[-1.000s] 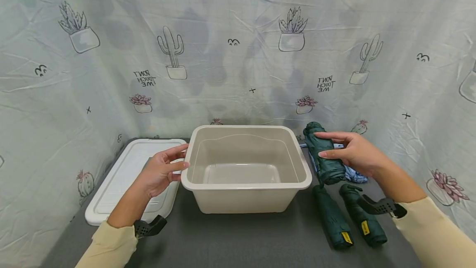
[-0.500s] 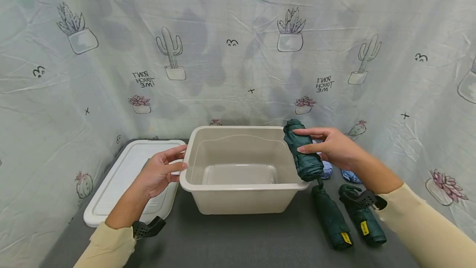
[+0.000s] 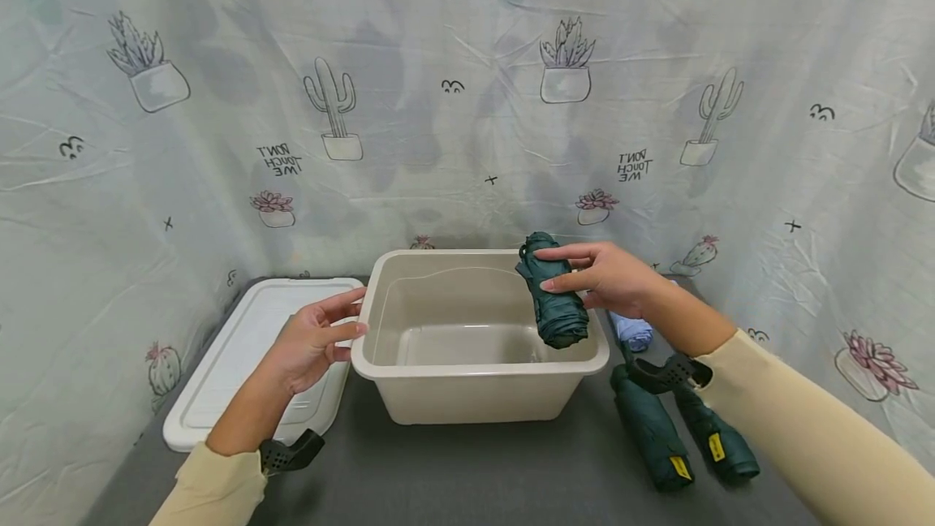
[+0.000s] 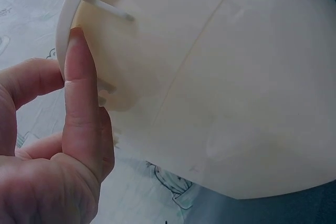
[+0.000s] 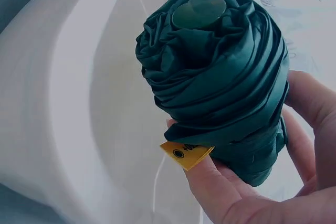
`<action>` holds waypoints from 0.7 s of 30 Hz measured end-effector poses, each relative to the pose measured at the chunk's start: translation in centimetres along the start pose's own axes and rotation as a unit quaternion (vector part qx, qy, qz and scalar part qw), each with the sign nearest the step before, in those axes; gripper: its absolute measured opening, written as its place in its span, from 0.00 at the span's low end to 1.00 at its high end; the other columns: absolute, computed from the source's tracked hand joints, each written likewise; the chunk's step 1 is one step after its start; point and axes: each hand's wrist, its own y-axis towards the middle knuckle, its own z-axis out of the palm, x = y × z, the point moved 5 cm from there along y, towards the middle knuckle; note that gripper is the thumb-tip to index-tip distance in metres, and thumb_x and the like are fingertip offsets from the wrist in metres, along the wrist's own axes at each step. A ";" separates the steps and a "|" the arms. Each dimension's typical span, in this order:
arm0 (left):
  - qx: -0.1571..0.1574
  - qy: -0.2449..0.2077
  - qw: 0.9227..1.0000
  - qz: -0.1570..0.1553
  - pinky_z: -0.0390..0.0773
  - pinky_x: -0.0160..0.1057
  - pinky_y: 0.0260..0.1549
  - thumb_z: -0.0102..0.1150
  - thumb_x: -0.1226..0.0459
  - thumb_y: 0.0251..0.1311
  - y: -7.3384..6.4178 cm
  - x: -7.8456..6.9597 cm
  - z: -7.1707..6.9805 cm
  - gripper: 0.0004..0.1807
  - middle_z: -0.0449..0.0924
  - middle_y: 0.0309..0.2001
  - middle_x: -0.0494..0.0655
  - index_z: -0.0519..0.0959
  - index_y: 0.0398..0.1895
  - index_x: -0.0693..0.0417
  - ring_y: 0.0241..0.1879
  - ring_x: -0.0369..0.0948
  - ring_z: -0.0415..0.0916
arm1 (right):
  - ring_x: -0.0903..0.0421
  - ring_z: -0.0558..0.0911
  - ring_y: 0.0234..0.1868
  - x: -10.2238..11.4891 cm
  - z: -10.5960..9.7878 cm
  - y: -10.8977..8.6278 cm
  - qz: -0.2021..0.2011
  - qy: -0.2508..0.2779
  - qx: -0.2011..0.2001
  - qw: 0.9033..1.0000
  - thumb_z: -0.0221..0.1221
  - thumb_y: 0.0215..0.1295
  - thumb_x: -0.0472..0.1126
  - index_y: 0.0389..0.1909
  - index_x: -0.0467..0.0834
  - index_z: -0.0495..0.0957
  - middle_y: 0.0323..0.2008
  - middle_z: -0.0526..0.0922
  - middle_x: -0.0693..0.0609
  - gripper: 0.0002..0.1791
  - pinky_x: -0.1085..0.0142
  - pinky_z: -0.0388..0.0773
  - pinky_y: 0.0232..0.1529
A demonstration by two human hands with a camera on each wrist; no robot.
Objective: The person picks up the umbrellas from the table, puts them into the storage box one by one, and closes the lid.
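My right hand (image 3: 609,278) holds a rolled dark green folding umbrella (image 3: 553,299) over the right side of the beige plastic bin (image 3: 467,392). Thumb and fingers lie on either side of the umbrella. In the right wrist view its round end faces the camera, and a yellow tag (image 5: 188,154) hangs by the fingers. At the bin's left side my left hand (image 3: 303,347) touches the rim. The left wrist view shows its fingers extended against the bin's outer wall (image 4: 220,103), just under the lip. The bin's visible floor is bare.
Right of the bin lie two more green folding umbrellas, one nearer (image 3: 652,428) and another (image 3: 719,437) partly behind my forearm. A light blue rolled bundle (image 3: 631,333) sits behind them. Left of the bin rests a white lid (image 3: 252,347). A patterned curtain (image 3: 438,144) hangs behind.
My right hand has carried the green umbrella leftward, from beside the bin to over its right side. The blue bundles came partly into view behind it. My left hand keeps its place.
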 end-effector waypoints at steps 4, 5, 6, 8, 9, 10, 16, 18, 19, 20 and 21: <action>-0.005 -0.001 1.000 0.000 0.89 0.48 0.40 0.64 0.72 0.66 -0.1 0.0 0.0 0.38 0.79 0.56 0.53 0.60 0.78 0.64 0.47 0.45 0.88 | 0.43 0.79 0.59 0.3 0.8 0.9 0.013 -0.002 0.008 1.000 0.70 0.64 0.38 0.74 0.48 0.70 0.72 0.68 0.38 0.37 0.46 0.84 0.57; -0.005 -0.001 1.000 0.001 0.89 0.48 0.40 0.64 0.72 0.66 -0.1 0.0 0.0 0.38 0.79 0.56 0.53 0.60 0.78 0.64 0.47 0.45 0.88 | 0.43 0.79 0.60 0.3 1.0 1.2 0.018 0.002 0.008 1.000 0.70 0.64 0.38 0.74 0.49 0.71 0.72 0.68 0.38 0.37 0.46 0.84 0.57; -0.005 -0.001 1.000 0.001 0.89 0.48 0.40 0.64 0.72 0.66 -0.1 0.1 0.0 0.38 0.79 0.56 0.53 0.60 0.78 0.64 0.47 0.45 0.88 | 0.43 0.79 0.60 0.3 1.2 1.5 0.022 0.008 0.008 1.000 0.70 0.64 0.38 0.73 0.49 0.71 0.72 0.69 0.39 0.36 0.46 0.84 0.57; -0.005 0.000 1.000 0.002 0.89 0.49 0.40 0.64 0.72 0.66 -0.1 0.1 0.0 0.38 0.78 0.56 0.53 0.60 0.78 0.64 0.47 0.45 0.88 | 0.43 0.79 0.60 0.4 1.7 2.0 0.026 0.016 0.014 0.999 0.70 0.63 0.37 0.73 0.49 0.72 0.71 0.70 0.39 0.36 0.47 0.85 0.56; -0.005 0.000 1.000 0.002 0.89 0.49 0.40 0.64 0.72 0.66 -0.1 0.0 0.0 0.38 0.78 0.56 0.53 0.60 0.78 0.64 0.47 0.45 0.88 | 0.43 0.79 0.60 0.5 1.9 2.2 0.030 0.022 0.017 0.999 0.70 0.63 0.36 0.73 0.49 0.72 0.71 0.70 0.39 0.36 0.47 0.85 0.56; -0.005 0.001 1.000 0.002 0.89 0.49 0.40 0.64 0.72 0.66 -0.1 0.0 0.0 0.38 0.78 0.56 0.53 0.60 0.78 0.64 0.47 0.45 0.88 | 0.43 0.80 0.60 0.5 2.2 2.5 0.034 0.029 0.019 0.999 0.70 0.63 0.35 0.72 0.49 0.72 0.70 0.70 0.39 0.36 0.47 0.85 0.56; -0.003 0.000 1.000 0.001 0.88 0.50 0.41 0.64 0.72 0.66 -0.1 0.0 -0.1 0.39 0.78 0.56 0.53 0.60 0.78 0.63 0.48 0.46 0.88 | 0.44 0.81 0.60 0.8 4.1 4.1 0.048 0.037 0.037 0.997 0.68 0.65 0.33 0.72 0.50 0.73 0.70 0.72 0.40 0.34 0.48 0.85 0.54; -0.003 -0.001 1.000 0.001 0.88 0.50 0.42 0.64 0.72 0.66 -0.1 0.0 -0.1 0.39 0.79 0.56 0.53 0.60 0.78 0.63 0.48 0.46 0.88 | 0.43 0.82 0.59 0.9 4.7 4.7 0.054 0.033 0.042 0.997 0.68 0.65 0.33 0.72 0.50 0.73 0.69 0.73 0.40 0.34 0.48 0.86 0.54; -0.003 -0.001 1.000 0.002 0.87 0.50 0.42 0.64 0.72 0.66 -0.1 0.0 -0.1 0.38 0.79 0.56 0.53 0.60 0.78 0.63 0.48 0.46 0.88 | 0.42 0.82 0.59 0.9 4.9 4.9 0.057 0.033 0.043 0.997 0.68 0.65 0.33 0.71 0.50 0.74 0.69 0.74 0.41 0.34 0.48 0.86 0.54; -0.002 -0.002 1.000 0.002 0.87 0.51 0.43 0.64 0.72 0.66 -0.1 0.0 -0.1 0.38 0.79 0.56 0.53 0.60 0.78 0.63 0.48 0.46 0.88 | 0.42 0.82 0.59 0.9 5.2 5.2 0.061 0.033 0.044 0.997 0.68 0.65 0.33 0.71 0.50 0.74 0.68 0.74 0.41 0.33 0.47 0.86 0.54; -0.002 -0.002 1.000 0.002 0.87 0.50 0.43 0.64 0.72 0.66 -0.1 0.0 -0.1 0.38 0.79 0.56 0.53 0.60 0.78 0.63 0.49 0.46 0.88 | 0.42 0.82 0.59 0.9 5.4 5.4 0.065 0.034 0.046 0.996 0.68 0.64 0.33 0.71 0.50 0.75 0.68 0.75 0.40 0.33 0.47 0.86 0.54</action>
